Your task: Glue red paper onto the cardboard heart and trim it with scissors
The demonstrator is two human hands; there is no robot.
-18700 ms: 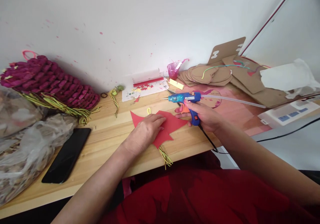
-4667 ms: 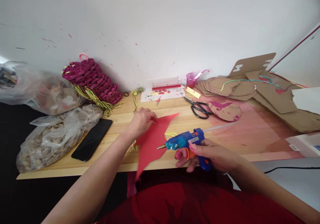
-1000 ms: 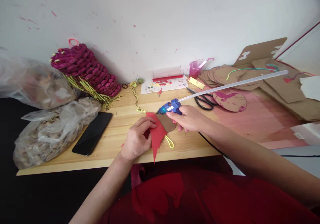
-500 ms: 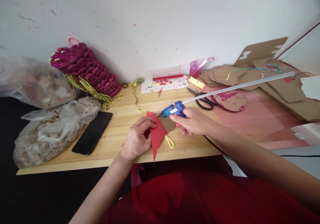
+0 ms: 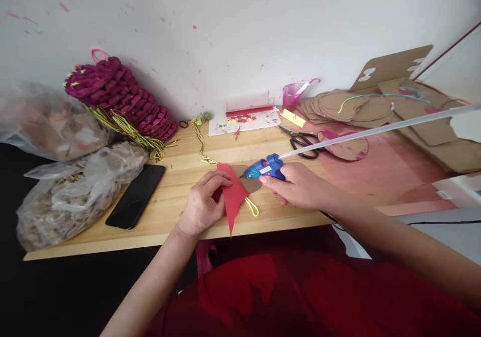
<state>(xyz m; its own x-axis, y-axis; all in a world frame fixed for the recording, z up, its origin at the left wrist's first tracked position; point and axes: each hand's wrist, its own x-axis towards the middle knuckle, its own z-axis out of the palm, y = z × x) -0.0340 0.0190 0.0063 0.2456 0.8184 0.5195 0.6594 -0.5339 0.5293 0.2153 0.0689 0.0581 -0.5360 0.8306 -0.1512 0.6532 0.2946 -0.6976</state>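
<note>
My right hand [image 5: 295,184] is wrapped round a blue hot glue gun [image 5: 265,168], with a long clear glue stick [image 5: 361,135] jutting from its back. The gun's nozzle points left, close above a brown cardboard piece [image 5: 251,186]; whether it touches is unclear. A pointed sheet of red paper [image 5: 233,197] lies partly over that cardboard. My left hand [image 5: 206,199] has bent fingers gripping the red paper at its left edge. From under the paper a yellow cord loop [image 5: 252,207] sticks out at lower right, and more yellow cord [image 5: 209,160] shows at the top.
Black scissors [image 5: 300,141] and a pink-stained cardboard heart [image 5: 347,147] lie beyond my right hand. Stacked cardboard [image 5: 338,105] fills the right back, near a pink-stained cup [image 5: 292,95]. At left are a phone [image 5: 136,197], plastic bags [image 5: 78,197] and a purple braided bundle [image 5: 124,99].
The glue gun has tilted and moved slightly right, its nozzle drawn back a little from the red paper's edge. My left hand keeps its hold on the paper. The view has shifted slightly.
</note>
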